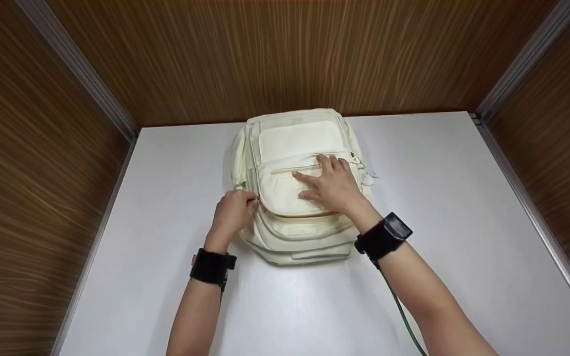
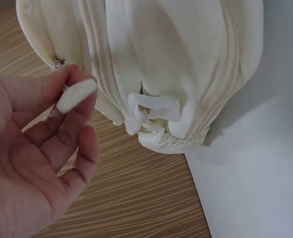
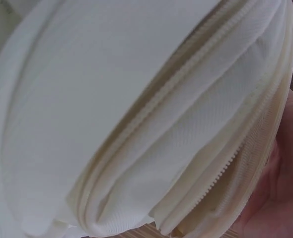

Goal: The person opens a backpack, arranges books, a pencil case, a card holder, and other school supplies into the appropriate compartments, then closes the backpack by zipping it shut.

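Observation:
A cream backpack (image 1: pixel 302 141) lies front side up on the white table. My left hand (image 1: pixel 234 211) is at its left edge; in the left wrist view its thumb and index finger pinch a zipper pull (image 2: pixel 77 95) with a pale tab, beside a small metal slider (image 2: pixel 60 62). My right hand (image 1: pixel 333 187) rests on the front pocket with its fingers spread, below a short horizontal zipper (image 1: pixel 290 170). In the right wrist view, the front pocket's curved zipper teeth (image 3: pixel 221 173) show parted near the right palm (image 3: pixel 278 191).
Wood-grain panels (image 1: pixel 285 54) stand behind and on both sides of the white table (image 1: pixel 438 168). Loose straps (image 1: pixel 368 175) stick out at the bag's right side. A green cable (image 1: pixel 403 316) runs from the right wrist strap.

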`<state>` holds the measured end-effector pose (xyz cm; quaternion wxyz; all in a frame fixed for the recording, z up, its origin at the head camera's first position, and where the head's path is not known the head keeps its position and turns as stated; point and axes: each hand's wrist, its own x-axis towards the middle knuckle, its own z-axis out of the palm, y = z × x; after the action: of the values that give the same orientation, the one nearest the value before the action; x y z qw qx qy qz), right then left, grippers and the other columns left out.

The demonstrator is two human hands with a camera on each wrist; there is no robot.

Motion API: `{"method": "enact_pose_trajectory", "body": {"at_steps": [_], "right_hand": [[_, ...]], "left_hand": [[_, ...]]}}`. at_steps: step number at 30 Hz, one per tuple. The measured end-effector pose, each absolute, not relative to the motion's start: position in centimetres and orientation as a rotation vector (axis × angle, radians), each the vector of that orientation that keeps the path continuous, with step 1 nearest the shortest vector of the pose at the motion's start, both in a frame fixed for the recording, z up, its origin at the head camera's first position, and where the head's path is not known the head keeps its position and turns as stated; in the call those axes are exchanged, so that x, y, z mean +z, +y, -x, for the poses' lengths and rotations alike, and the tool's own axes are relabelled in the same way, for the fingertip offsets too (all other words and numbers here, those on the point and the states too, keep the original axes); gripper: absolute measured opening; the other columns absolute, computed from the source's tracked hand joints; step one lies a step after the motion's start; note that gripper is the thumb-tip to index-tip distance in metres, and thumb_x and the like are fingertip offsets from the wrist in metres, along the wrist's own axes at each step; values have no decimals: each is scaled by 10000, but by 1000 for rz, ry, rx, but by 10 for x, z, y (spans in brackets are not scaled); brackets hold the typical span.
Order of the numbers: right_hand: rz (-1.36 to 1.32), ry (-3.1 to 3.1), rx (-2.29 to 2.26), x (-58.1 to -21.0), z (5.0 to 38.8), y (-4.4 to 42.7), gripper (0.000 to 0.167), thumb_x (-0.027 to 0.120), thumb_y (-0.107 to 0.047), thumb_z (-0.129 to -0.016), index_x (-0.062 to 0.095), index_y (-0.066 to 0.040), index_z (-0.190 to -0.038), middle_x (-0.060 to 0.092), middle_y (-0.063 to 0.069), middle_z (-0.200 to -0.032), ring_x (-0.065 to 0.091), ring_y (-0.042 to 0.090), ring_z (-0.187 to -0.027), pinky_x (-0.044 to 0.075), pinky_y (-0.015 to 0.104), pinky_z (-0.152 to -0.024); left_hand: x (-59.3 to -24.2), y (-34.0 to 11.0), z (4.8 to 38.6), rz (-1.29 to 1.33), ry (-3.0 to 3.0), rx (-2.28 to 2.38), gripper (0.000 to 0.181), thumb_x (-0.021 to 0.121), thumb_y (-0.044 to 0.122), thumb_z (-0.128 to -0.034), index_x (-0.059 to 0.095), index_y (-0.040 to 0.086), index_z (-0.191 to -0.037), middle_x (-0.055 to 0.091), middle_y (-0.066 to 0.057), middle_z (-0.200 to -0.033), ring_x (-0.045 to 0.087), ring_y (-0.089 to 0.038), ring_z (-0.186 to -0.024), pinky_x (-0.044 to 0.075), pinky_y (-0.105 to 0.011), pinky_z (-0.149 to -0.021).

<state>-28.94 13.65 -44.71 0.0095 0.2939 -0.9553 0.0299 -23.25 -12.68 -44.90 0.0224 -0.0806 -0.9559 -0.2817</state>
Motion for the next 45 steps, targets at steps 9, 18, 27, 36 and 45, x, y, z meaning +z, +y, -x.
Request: {"method": "enact_pose_trajectory", "body": {"at_steps": [9,18,27,36,45], "right_hand": [[-877,-2986,61,-451,293,133,591,468,-674,-912,418,-458,-1460,299,258,-1479,289,508,-1338,202,609,-1073],[-848,-3064,49,-452,310,130,597,431,-676,-923,360,-477,-1481,251,252,-1508,256,515,-1354,169,634,-1083],[-837,-3105,34,-449,320,127,583,420,-672,-932,344,-495,-1482,233,241,-1514,264,493,-1354,194,640,-1064],[-828,-3099,56,-450,317,126,595,450,-658,-925,365,-470,-1483,243,252,-1519,249,518,-1364,157,641,-1087],[-848,-3008,68,-459,314,126,578,452,-623,-946,376,-438,-1488,240,298,-1515,234,547,-1359,158,616,-1103]], "left_hand": [[-449,-122,222,250,-2978,-880,97,680,94,-900,749,102,-832,697,-44,-794,617,-221,-673,485,-410,-605],[-458,-113,234,128,-2875,-839,119,667,100,-906,734,74,-811,692,-74,-777,638,-250,-664,490,-423,-573],[-458,-113,234,274,-2879,-787,120,677,31,-865,731,59,-762,698,-98,-771,659,-285,-682,503,-452,-585],[-450,-103,223,569,-2937,-929,223,691,59,-892,676,78,-671,573,39,-616,496,-126,-583,425,-316,-568],[-450,-66,218,618,-2909,-932,77,700,84,-899,752,45,-859,714,-35,-801,660,-170,-716,527,-339,-683]]}}
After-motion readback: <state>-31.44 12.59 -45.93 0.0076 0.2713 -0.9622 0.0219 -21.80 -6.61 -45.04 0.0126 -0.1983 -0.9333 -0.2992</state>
